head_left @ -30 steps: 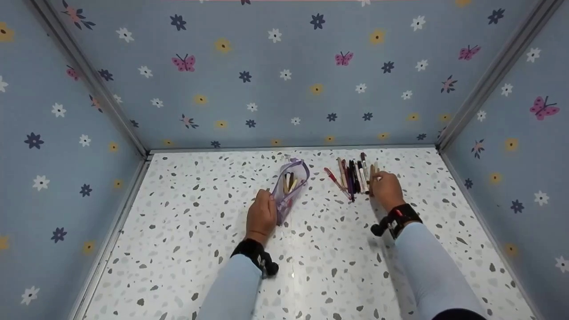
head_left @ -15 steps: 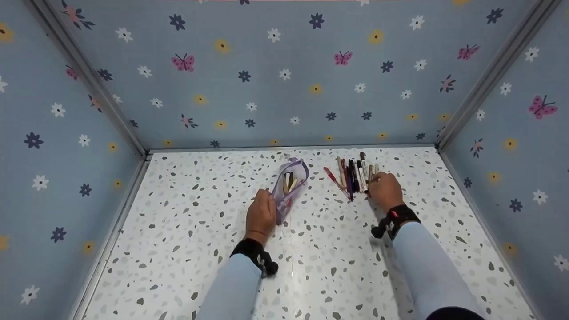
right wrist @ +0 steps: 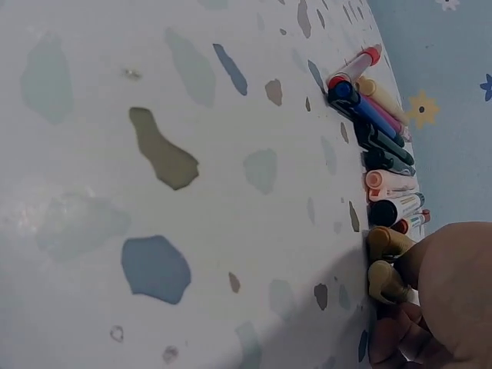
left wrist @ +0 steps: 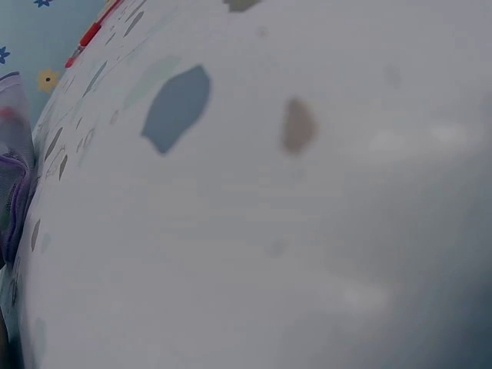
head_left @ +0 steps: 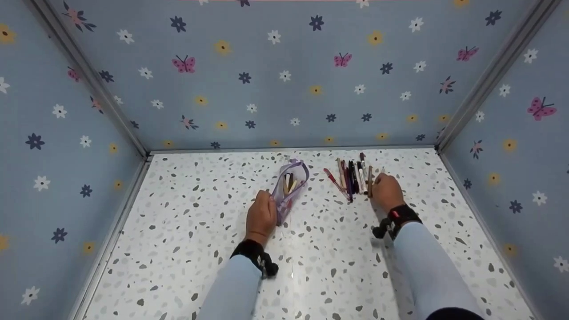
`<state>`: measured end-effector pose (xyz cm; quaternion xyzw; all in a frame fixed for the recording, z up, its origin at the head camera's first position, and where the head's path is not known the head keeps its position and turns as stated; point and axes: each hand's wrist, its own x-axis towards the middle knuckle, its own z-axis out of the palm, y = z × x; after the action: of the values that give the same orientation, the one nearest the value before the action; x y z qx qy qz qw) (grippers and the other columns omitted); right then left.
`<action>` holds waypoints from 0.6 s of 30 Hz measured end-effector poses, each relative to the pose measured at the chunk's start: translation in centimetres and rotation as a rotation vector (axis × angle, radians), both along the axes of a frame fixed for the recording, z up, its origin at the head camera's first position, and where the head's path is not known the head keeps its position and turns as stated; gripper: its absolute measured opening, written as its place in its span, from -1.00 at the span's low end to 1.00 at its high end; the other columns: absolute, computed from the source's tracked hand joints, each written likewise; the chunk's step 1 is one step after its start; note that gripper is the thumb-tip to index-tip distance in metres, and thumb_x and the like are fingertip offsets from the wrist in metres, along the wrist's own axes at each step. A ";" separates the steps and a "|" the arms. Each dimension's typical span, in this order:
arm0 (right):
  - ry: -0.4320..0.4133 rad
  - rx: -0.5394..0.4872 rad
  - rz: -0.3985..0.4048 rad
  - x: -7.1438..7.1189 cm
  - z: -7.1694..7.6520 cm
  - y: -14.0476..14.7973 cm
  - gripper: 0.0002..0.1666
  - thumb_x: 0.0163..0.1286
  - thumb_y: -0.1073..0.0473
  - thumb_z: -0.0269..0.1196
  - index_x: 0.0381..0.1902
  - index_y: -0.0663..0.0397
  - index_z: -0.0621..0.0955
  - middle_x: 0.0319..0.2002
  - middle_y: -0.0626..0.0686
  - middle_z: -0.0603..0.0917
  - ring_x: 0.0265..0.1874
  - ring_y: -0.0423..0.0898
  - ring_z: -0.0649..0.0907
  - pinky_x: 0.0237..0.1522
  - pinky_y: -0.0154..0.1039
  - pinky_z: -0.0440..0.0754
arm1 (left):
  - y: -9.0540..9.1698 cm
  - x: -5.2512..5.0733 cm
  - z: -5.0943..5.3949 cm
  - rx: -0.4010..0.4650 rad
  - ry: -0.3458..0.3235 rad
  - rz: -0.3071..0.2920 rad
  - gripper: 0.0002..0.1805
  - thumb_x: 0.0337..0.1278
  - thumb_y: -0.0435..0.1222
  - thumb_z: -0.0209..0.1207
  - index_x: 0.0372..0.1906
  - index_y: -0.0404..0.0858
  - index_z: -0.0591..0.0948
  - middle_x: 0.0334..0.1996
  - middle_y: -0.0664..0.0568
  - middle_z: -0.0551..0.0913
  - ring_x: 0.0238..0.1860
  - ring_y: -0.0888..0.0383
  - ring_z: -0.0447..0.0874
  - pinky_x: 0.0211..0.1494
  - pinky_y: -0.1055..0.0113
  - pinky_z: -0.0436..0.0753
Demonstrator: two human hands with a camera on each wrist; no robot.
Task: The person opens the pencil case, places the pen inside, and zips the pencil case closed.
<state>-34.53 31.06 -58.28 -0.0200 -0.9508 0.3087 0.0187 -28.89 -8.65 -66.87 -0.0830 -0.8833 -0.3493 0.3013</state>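
In the head view, my left hand point(head_left: 261, 215) grips the left edge of a purple mesh pencil case point(head_left: 284, 209), its mouth open. Several pens point(head_left: 289, 181) lie inside it. Over on the right, my right hand point(head_left: 387, 192) is at the end of a row of pens point(head_left: 352, 175). From the right wrist view, its thumb and fingers pinch a beige marker point(right wrist: 386, 280), whose far part the hand hides. A tan marker point(head_left: 370, 181) lies just left of that hand. The left wrist view catches only part of the pencil case point(left wrist: 14, 169).
A red pen point(head_left: 336, 183) lies slanted at the row's left end. Beneath everything is a white speckled tabletop point(head_left: 311, 266). Blue flowered panels point(head_left: 284, 89) enclose the back and both sides.
The right hand has shifted slightly, and the beige marker has come away to the right of the tan one, which now shows in full. The left hand and pencil case stay put.
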 end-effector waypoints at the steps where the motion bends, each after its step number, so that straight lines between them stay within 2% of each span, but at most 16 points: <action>1: 0.000 0.005 0.000 0.2 0.2 -0.1 -0.76 0.68 0.31 0.09 -0.08 0.35 0.68 -0.16 0.34 0.76 -0.23 0.21 0.71 -0.27 -0.15 0.57 | 0.0 0.0 -0.1 0.001 -0.006 0.000 -0.88 0.66 -0.31 0.01 -0.12 -0.28 0.43 -0.34 -0.10 0.44 -0.46 0.01 0.48 -0.42 0.07 0.55; 4: 0.007 0.017 0.006 0.4 0.3 -0.2 -0.77 0.65 0.31 0.11 -0.10 0.34 0.68 -0.19 0.32 0.76 -0.26 0.20 0.70 -0.30 -0.21 0.53 | -0.1 -0.1 -0.1 0.006 -0.013 -0.007 -0.88 0.67 -0.31 0.01 -0.11 -0.27 0.43 -0.34 -0.10 0.45 -0.45 -0.01 0.50 -0.41 0.05 0.56; 7: 0.019 0.036 0.023 0.3 0.4 -0.3 -0.77 0.61 0.33 0.13 -0.10 0.36 0.70 -0.21 0.33 0.78 -0.25 0.24 0.73 -0.26 -0.11 0.64 | -0.1 -0.1 -0.1 0.010 -0.008 -0.010 -0.87 0.68 -0.30 0.01 -0.11 -0.27 0.43 -0.35 -0.11 0.45 -0.46 -0.02 0.50 -0.41 0.03 0.57; 9: 0.016 0.037 0.036 0.3 0.5 -0.3 -0.76 0.60 0.34 0.13 -0.08 0.38 0.72 -0.18 0.35 0.79 -0.21 0.28 0.75 -0.13 0.07 0.73 | -0.1 -0.1 0.0 0.010 -0.010 -0.013 -0.88 0.67 -0.30 0.01 -0.11 -0.27 0.43 -0.34 -0.11 0.45 -0.46 -0.02 0.49 -0.41 0.03 0.57; 11: 0.000 0.022 0.045 0.4 0.6 -0.2 -0.73 0.62 0.33 0.12 -0.04 0.38 0.73 -0.14 0.36 0.79 -0.16 0.29 0.76 -0.05 0.14 0.75 | -0.1 -0.1 0.0 0.008 -0.009 -0.016 -0.87 0.67 -0.30 0.01 -0.12 -0.27 0.43 -0.33 -0.11 0.45 -0.45 -0.01 0.49 -0.41 0.04 0.57; 14: -0.037 -0.028 0.043 0.3 0.5 0.2 -0.70 0.67 0.29 0.10 0.01 0.38 0.72 -0.09 0.38 0.78 -0.13 0.29 0.74 -0.02 0.14 0.72 | -0.1 0.0 0.1 0.007 -0.012 -0.019 -0.87 0.67 -0.30 0.01 -0.13 -0.26 0.43 -0.33 -0.10 0.45 -0.45 -0.01 0.48 -0.40 0.03 0.58; 18: -0.105 -0.065 -0.007 -0.6 -0.3 0.8 -0.69 0.73 0.23 0.11 0.09 0.30 0.72 0.00 0.34 0.80 -0.10 0.21 0.74 -0.05 0.04 0.70 | -0.1 0.1 0.1 0.005 -0.022 -0.016 -0.87 0.66 -0.29 0.01 -0.12 -0.27 0.43 -0.33 -0.10 0.44 -0.45 -0.01 0.49 -0.40 0.02 0.58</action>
<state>-35.17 31.89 -58.54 -0.0403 -0.9398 0.3380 -0.0308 -28.84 -8.75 -66.76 -0.0855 -0.8850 -0.3549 0.2888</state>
